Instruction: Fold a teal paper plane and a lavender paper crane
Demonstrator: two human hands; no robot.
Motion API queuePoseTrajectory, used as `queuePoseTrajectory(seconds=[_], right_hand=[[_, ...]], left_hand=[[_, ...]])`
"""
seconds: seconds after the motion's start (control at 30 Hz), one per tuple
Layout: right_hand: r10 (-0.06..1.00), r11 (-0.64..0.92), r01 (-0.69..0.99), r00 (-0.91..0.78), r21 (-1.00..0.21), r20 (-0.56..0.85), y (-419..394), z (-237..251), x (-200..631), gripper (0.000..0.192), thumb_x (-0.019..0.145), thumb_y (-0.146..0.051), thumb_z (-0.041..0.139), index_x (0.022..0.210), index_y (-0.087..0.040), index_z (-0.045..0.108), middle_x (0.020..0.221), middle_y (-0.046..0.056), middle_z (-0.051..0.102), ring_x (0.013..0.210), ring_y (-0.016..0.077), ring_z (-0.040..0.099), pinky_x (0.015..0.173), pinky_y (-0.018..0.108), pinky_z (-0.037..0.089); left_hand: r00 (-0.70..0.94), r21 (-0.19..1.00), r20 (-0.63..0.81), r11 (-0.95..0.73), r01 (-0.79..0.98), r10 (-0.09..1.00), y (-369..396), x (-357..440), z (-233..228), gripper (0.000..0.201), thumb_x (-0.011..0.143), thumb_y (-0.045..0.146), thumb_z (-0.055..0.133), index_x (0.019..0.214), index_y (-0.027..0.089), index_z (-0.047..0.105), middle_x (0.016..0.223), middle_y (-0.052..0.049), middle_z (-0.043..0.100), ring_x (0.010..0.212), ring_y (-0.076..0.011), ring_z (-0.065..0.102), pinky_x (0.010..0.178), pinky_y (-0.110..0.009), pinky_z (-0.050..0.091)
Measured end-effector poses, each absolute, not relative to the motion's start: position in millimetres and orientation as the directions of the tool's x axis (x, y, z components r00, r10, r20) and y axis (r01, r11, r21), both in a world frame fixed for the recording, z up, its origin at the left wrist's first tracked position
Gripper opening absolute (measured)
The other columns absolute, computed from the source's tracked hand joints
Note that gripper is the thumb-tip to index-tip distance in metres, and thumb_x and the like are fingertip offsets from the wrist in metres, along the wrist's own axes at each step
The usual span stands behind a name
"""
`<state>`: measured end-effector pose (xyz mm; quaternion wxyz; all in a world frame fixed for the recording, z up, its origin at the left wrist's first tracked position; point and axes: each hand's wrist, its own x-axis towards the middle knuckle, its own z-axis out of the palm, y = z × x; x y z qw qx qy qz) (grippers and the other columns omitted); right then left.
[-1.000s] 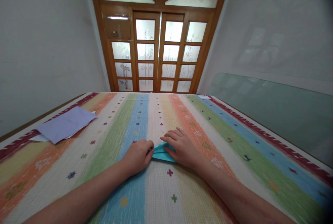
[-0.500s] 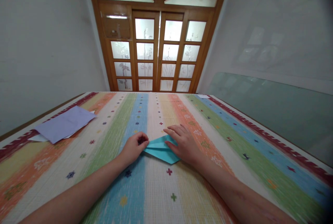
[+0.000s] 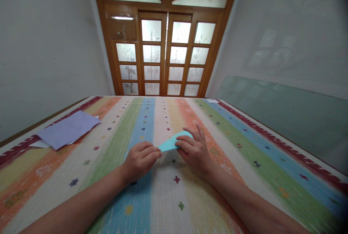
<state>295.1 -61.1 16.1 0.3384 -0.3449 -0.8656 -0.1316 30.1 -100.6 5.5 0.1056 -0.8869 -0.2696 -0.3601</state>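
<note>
Between my hands is a turquoise sheet of folded paper [image 3: 173, 142], narrow at its left end and wider toward the right. My left hand [image 3: 141, 158] pinches the pointed left tip, its fingers curled together. At the wide end, my right hand [image 3: 193, 150] grips the paper between thumb and fingers, with the outer fingers raised. The paper seems tilted a little up off the striped tablecloth [image 3: 163, 197]. Part of its right side is hidden behind my right fingers.
On the left of the table lie a lilac sheet [image 3: 69, 129] and white paper [image 3: 42, 143] partly under it. A small white slip [image 3: 212, 100] rests near the far right edge. Beyond the table stand wooden doors [image 3: 165, 53] with frosted panes; walls flank both sides.
The paper has gone from a wide kite shape lying on the cloth to a narrower, tilted shape. My left hand has turned over, knuckles up, and my right fingers have closed on the paper.
</note>
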Motion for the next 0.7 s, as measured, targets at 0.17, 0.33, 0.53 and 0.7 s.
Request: queuePoseTrajectory(seconds=[0.17, 0.33, 0.53, 0.7], right_hand=[[0.477, 0.800, 0.600, -0.660, 0.024, 0.579, -59, 16, 295, 0.015, 0.093, -0.018, 0.054, 0.090, -0.026, 0.067, 0.098, 0.001, 0.072, 0.125, 0.0259, 0.051, 0.115, 0.054, 0.018], [0.539, 0.817, 0.576, -0.762, -0.004, 0.360, -56, 13, 292, 0.009, 0.085, -0.016, 0.059, 0.083, -0.021, 0.065, 0.084, 0.004, 0.070, 0.084, 0.0203, 0.062, 0.086, 0.037, 0.042], [0.545, 0.829, 0.559, -0.795, -0.027, 0.264, -64, 19, 292, 0.019, 0.088, -0.038, 0.062, 0.082, -0.021, 0.068, 0.082, 0.004, 0.071, 0.077, 0.0196, 0.061, 0.071, 0.033, 0.038], [0.570, 0.812, 0.582, -0.777, -0.042, 0.265, -66, 22, 288, 0.031, 0.093, -0.046, 0.056, 0.081, -0.020, 0.069, 0.080, 0.005, 0.070, 0.075, 0.0197, 0.061, 0.070, 0.033, 0.039]], left_hand=[[0.691, -0.017, 0.554, -0.824, 0.567, 0.464, -97, 34, 5, 0.019, 0.098, 0.019, 0.048, 0.108, 0.019, 0.064, 0.101, -0.007, 0.072, 0.091, -0.0214, 0.061, 0.084, -0.037, 0.048], [0.731, 0.073, 0.384, -0.807, 0.586, 0.565, -90, 36, 5, 0.023, 0.096, 0.033, 0.052, 0.109, 0.020, 0.065, 0.097, -0.008, 0.070, 0.092, -0.0230, 0.062, 0.082, -0.036, 0.048], [0.750, 0.137, 0.302, -0.805, 0.577, 0.589, -90, 35, 2, 0.019, 0.095, 0.027, 0.052, 0.098, 0.021, 0.070, 0.093, -0.006, 0.071, 0.090, -0.0210, 0.063, 0.082, -0.034, 0.047], [0.752, 0.150, 0.322, -0.815, 0.560, 0.576, -88, 35, -2, 0.021, 0.097, 0.024, 0.052, 0.101, 0.023, 0.072, 0.098, -0.006, 0.071, 0.092, -0.0200, 0.064, 0.082, -0.033, 0.048]])
